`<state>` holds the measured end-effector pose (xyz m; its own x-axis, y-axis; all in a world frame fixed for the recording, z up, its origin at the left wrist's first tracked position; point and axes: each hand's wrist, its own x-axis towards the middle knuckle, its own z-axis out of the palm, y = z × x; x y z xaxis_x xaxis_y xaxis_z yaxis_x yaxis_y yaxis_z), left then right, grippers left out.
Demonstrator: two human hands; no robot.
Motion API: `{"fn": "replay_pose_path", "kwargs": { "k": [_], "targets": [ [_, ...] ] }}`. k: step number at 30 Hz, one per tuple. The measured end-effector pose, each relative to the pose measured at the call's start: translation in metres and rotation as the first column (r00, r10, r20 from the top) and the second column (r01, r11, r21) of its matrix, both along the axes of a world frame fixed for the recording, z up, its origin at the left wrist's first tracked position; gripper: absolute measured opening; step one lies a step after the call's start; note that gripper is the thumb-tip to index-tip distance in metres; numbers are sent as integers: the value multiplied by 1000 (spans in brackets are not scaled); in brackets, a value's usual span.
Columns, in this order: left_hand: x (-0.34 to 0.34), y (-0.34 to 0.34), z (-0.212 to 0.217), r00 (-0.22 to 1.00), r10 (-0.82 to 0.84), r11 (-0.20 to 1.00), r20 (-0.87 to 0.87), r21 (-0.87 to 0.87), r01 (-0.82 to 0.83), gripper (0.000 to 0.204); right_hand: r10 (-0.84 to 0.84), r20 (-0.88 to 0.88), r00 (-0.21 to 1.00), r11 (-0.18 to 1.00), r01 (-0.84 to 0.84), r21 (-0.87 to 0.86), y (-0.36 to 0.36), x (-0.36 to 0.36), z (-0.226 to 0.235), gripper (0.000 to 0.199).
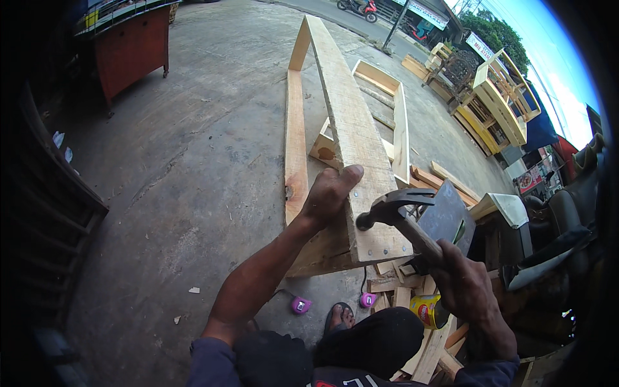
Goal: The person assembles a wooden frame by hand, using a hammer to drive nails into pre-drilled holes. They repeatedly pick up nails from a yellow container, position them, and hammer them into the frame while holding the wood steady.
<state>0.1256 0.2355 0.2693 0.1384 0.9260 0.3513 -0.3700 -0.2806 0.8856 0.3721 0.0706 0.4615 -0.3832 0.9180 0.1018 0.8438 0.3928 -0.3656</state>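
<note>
A long rectangular frame of pale wooden planks (354,122) stands on edge in front of me, stretching away from my knees. My left hand (327,193) is closed over the left edge of its top plank near the close end, with the thumb lying on the upper face. In my right hand (465,284) is the wooden handle of a claw hammer (392,205). The hammer's striking face is at the plank's surface, just right of my left hand; whether it touches is hard to tell. Several nail heads (385,250) show along the plank's near end.
Beyond the frame lies a second wooden frame (401,129). Purple tape measures (300,304) rest on the concrete by my sandalled foot (338,317). Wood offcuts (431,351) and a yellow can (424,311) are at lower right. A red cart (132,55) and stacked wooden furniture (496,106) stand farther off.
</note>
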Motion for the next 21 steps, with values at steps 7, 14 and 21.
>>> {"fn": "replay_pose_path", "kwargs": {
  "k": [7,14,21],
  "targets": [
    [-6,-5,7,995,87,981,-51,-172,-94,67,-32,105,994,998,36,-43,-1,-9,-17,45],
    [-39,-64,44,885,326,937,333,-238,-256,39,-201,-267,942,977,176,-116,-9,-31,-29,38],
    [2,-155,106,842,-58,975,537,211,-68,55,-182,-605,775,905,-108,-411,3,-85,-22,27]
  ]
}}
